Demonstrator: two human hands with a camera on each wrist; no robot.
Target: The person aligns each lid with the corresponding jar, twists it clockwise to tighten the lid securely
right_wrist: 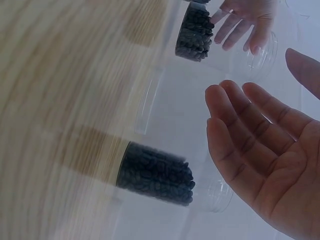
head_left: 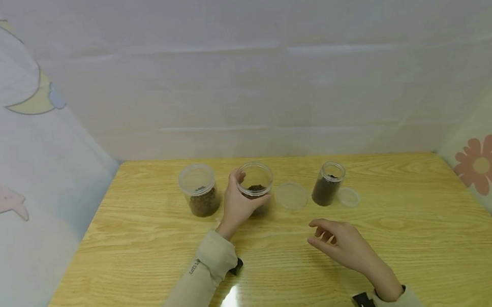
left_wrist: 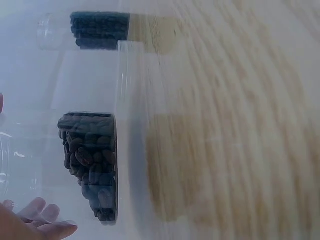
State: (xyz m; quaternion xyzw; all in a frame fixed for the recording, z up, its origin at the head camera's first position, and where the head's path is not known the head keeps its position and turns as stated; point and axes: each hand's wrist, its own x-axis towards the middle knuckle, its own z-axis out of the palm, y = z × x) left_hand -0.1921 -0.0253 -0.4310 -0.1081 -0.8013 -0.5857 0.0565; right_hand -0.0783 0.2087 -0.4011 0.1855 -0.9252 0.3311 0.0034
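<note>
My left hand [head_left: 237, 200] grips a wide clear jar [head_left: 256, 179] of dark beans, the thumb across its near side and the fingers round its far left. The jar has no lid on and stays upright. In the left wrist view the beans [left_wrist: 92, 165] look like coffee beans, heaped unevenly. My right hand [head_left: 347, 244] hovers apart from everything over the table, fingers loosely bent and holding nothing. Beyond it stands a slim open jar [head_left: 326, 188] of dark beans, also low in the right wrist view, where the right palm [right_wrist: 280, 165] shows.
A lidded wide jar [head_left: 202, 195] with dark beans stands left of the left hand. A large clear lid [head_left: 291, 195] lies between the gripped jar and the slim one. A smaller lid [head_left: 348, 197] lies at the slim jar's right. Behind the wooden table [head_left: 144, 227] hangs a pale cloth [head_left: 264, 79].
</note>
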